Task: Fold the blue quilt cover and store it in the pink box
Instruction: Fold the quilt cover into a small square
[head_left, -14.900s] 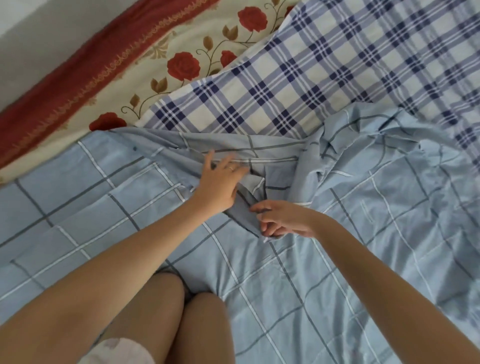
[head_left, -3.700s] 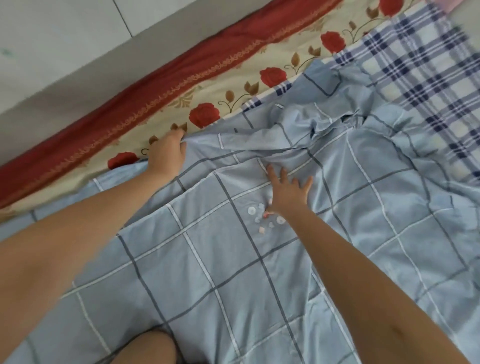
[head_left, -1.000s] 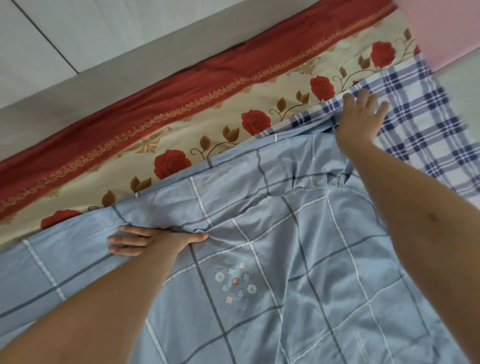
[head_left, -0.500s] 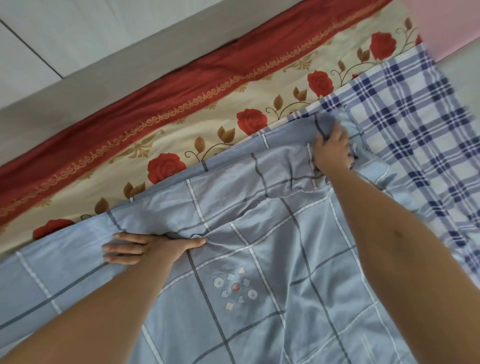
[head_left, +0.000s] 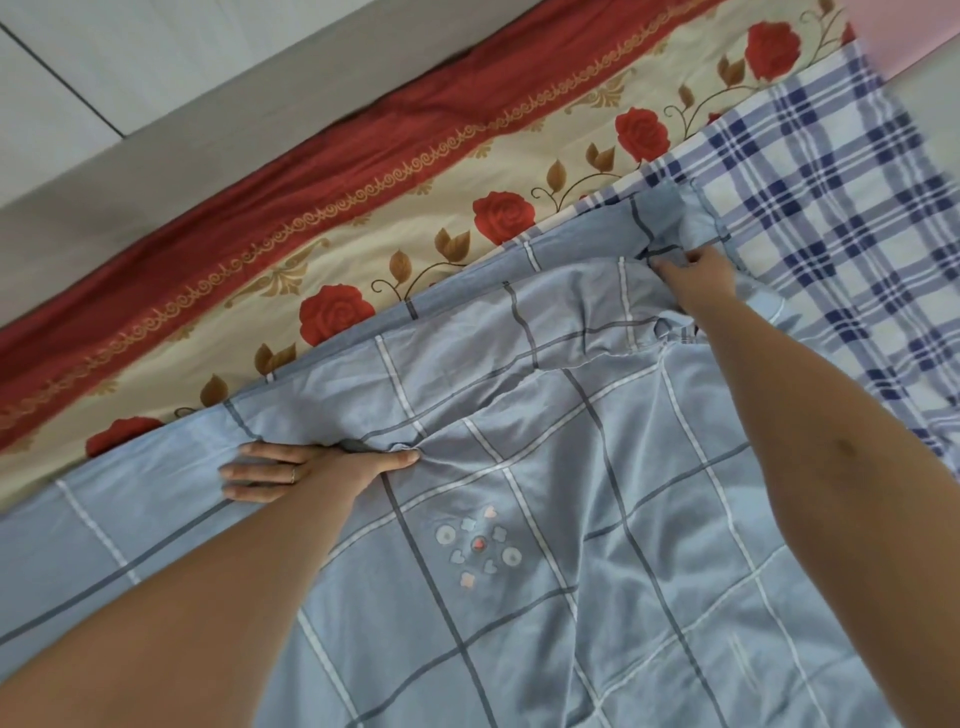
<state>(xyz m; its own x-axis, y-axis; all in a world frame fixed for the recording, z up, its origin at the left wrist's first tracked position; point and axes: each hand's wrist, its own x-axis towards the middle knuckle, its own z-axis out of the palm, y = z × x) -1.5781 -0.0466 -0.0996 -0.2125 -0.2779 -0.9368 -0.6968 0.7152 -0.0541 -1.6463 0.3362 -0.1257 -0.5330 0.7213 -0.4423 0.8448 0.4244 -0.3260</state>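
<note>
The blue cover (head_left: 519, 597) lies spread over a rose sheet (head_left: 415, 208) and a plaid sheet (head_left: 831, 208). The left hand (head_left: 311, 467) presses flat on it near the far edge, fingers straight, while the right hand (head_left: 696, 278) grips a bunched fold by the far corner. A pink box (head_left: 898, 31) shows top right, cut off by the frame.

pink box (head_left: 909, 31): I see only a corner, cut by the top-right edge.
blue quilt cover (head_left: 519, 597): runs off the bottom and left edges.
right hand (head_left: 698, 280): fingertips curl into the cover's fold, out of my sight.
plaid sheet (head_left: 831, 208): cut by the right edge.
</note>
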